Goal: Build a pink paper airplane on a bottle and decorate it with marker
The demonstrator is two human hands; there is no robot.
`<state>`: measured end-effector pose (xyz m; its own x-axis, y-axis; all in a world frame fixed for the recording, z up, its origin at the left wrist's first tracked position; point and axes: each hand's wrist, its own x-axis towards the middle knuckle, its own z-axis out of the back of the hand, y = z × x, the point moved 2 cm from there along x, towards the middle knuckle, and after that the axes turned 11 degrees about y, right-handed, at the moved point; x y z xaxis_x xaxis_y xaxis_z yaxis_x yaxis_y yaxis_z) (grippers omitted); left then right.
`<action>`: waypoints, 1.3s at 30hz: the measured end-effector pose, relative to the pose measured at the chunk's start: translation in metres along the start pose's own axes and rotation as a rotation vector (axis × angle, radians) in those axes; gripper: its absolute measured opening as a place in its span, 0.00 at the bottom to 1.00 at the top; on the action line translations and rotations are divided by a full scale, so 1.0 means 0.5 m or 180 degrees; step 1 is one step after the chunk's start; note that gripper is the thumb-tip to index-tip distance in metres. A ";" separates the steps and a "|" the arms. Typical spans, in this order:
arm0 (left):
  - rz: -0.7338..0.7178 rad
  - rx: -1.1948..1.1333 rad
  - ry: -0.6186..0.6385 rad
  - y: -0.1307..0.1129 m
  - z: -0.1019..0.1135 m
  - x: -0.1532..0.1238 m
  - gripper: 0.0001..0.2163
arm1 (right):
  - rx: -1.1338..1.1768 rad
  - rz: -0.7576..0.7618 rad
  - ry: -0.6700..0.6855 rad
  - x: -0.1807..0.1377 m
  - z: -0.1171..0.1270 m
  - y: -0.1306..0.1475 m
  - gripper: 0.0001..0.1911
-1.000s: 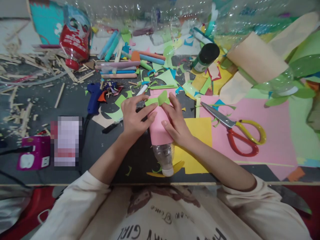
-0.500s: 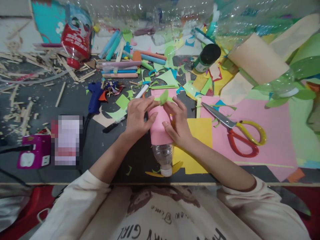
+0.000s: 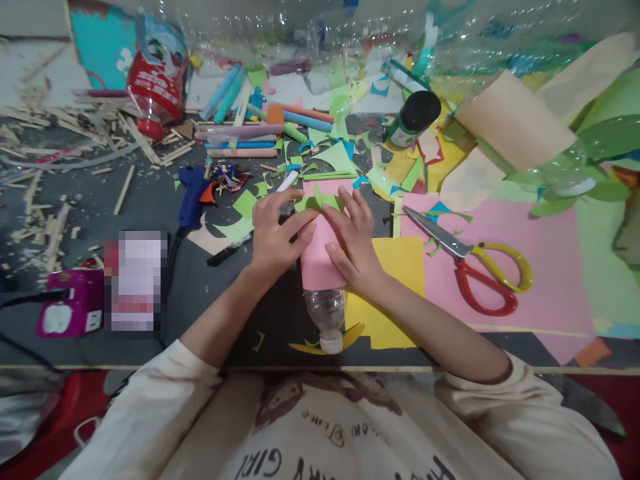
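A clear plastic bottle (image 3: 327, 310) lies on the table with its white cap toward me and pink paper (image 3: 320, 260) wrapped round its body. A green paper leaf piece (image 3: 323, 198) rests on the far end of the wrap, one pointed tip sticking up. From the left, my left hand (image 3: 277, 227) has its curled fingers on the leaf piece, with the thumb by the pink paper. My right hand (image 3: 354, 237) presses the leaf piece from the other side, its thumb resting on the wrap. The fingers partly cover the green paper.
Scissors (image 3: 465, 257) with red and yellow handles lie on pink paper (image 3: 540, 267) at right. A yellow sheet (image 3: 397, 293) is beside my right wrist. A blue glue gun (image 3: 193, 193), a marker (image 3: 227, 253) and a phone (image 3: 135, 280) lie at left. Paper scraps and sticks cover the back.
The upright green leaf tip has been pushed lower, and more green paper shows spread between my hands. My fingertips have shifted slightly over it; the bottle stays in place.
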<state>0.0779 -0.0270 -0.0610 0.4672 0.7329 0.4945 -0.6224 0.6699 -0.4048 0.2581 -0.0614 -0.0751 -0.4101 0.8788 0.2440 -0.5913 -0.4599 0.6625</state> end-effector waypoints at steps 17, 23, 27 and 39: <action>0.0147 0.0038 0.0098 0.002 -0.006 0.000 0.18 | 0.0048 -0.0098 0.0050 0.001 0.002 -0.002 0.32; 0.0024 0.0210 0.0118 -0.004 -0.006 0.002 0.17 | 0.0152 -0.0084 -0.0021 0.001 -0.001 0.000 0.31; 0.0157 0.0241 0.0305 0.000 -0.009 0.003 0.22 | 0.0184 -0.0149 0.0074 0.002 -0.001 -0.003 0.32; 0.0096 -0.0054 0.0378 0.009 -0.016 0.000 0.21 | 0.0196 -0.0025 0.0031 0.001 0.008 0.005 0.31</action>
<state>0.0800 -0.0228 -0.0687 0.5202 0.7610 0.3876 -0.6271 0.6485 -0.4315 0.2591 -0.0619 -0.0705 -0.4125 0.8809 0.2318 -0.5509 -0.4440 0.7067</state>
